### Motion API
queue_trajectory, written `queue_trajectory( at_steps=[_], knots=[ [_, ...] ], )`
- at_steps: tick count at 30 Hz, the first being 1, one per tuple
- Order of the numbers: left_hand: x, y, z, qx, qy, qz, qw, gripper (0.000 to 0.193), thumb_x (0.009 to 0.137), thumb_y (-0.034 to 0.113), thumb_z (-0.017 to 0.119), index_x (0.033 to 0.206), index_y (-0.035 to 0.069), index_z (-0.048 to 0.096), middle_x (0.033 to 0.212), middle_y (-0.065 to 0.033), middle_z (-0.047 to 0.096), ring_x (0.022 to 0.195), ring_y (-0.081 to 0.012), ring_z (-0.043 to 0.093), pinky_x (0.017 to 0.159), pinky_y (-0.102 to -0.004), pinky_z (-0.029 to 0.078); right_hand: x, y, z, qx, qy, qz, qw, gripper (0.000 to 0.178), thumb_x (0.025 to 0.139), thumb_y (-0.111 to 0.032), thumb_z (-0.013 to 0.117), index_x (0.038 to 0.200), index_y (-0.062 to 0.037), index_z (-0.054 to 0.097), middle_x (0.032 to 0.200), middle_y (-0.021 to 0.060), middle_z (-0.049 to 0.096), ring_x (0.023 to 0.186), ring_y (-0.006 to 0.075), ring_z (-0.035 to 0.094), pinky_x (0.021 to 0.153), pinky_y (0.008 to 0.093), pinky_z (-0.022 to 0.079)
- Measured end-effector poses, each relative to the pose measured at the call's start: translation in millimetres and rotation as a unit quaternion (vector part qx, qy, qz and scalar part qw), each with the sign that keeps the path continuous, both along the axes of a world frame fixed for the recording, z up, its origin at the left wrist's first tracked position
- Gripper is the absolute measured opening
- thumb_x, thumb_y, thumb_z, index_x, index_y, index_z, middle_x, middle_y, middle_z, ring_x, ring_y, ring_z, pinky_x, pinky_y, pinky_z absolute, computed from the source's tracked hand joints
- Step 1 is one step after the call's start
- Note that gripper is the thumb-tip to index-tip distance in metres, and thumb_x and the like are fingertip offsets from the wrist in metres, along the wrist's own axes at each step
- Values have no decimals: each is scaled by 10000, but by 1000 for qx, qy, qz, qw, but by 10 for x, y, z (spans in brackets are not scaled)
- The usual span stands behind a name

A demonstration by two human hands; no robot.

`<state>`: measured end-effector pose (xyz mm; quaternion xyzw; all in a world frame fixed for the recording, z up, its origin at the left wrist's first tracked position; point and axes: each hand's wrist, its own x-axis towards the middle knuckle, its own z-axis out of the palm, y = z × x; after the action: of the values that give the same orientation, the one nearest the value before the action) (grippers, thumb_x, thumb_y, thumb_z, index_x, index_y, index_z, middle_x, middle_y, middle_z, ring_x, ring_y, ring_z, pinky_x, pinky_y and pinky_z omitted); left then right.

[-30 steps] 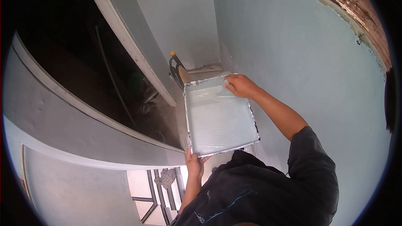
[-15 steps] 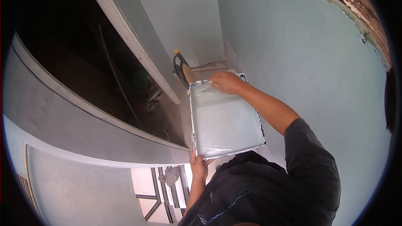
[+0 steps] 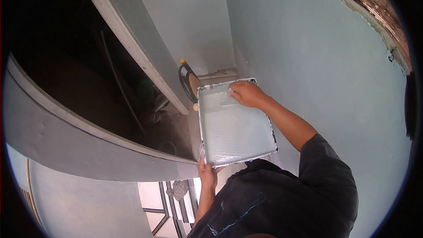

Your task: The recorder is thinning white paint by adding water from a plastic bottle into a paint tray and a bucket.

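Note:
A rectangular paint tray [image 3: 274, 141] is held in front of my body, its dark rim smeared with white paint. Pale, wet paint [image 3: 235, 128] coats its inside. My left hand [image 3: 208, 172] grips the near left corner, its thumb up against the rim. Over the far part of the tray, my right hand [image 3: 249, 93] is closed on a small, pale flat tool [image 3: 228, 102]. Paint covers this tool and my fingers hide much of it, so its exact kind is unclear.
A pale green wall [image 3: 299, 57] rises close on the right. A white door frame [image 3: 132, 39] borders a dark opening at left. Beyond the tray stands a black-and-tan object with a yellow knob [image 3: 182, 61]. A crumpled cloth [image 3: 178, 189] lies on striped tiles at lower left.
My right hand has moved right and slightly nearer from the tray's far rim, bringing the pale tool along. The left hand keeps its hold on the corner.

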<state>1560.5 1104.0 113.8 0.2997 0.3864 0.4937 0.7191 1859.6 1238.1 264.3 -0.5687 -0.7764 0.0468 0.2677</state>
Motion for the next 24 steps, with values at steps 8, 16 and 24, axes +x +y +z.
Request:
queue_trajectory(
  at_steps=[8,16,24],
  knots=[
    [203,145,43,-17,3,-10,1000,555,883,-30,349,1432,40,397,1246,-179,571,1040,-317,647,793,-462,628,-87,564,-153,42,7,36,998,257,932,-286,621,1062,-66,651,1021,85,667,1011,314,610,845,442,502],
    [147,105,96,-9,15,-1,1000,553,878,-32,349,1425,32,398,1218,-185,586,1004,-317,663,777,-459,632,64,687,80,12,-51,2,999,265,932,-304,616,1079,-91,672,1046,72,684,1010,311,622,841,451,514],
    [96,2,99,-20,-36,13,999,544,875,-12,366,1414,38,410,1204,-175,596,1003,-301,665,753,-440,643,317,349,386,-58,-95,-75,991,228,939,-265,602,1041,-71,666,1025,115,689,986,338,635,814,468,512]
  ],
)
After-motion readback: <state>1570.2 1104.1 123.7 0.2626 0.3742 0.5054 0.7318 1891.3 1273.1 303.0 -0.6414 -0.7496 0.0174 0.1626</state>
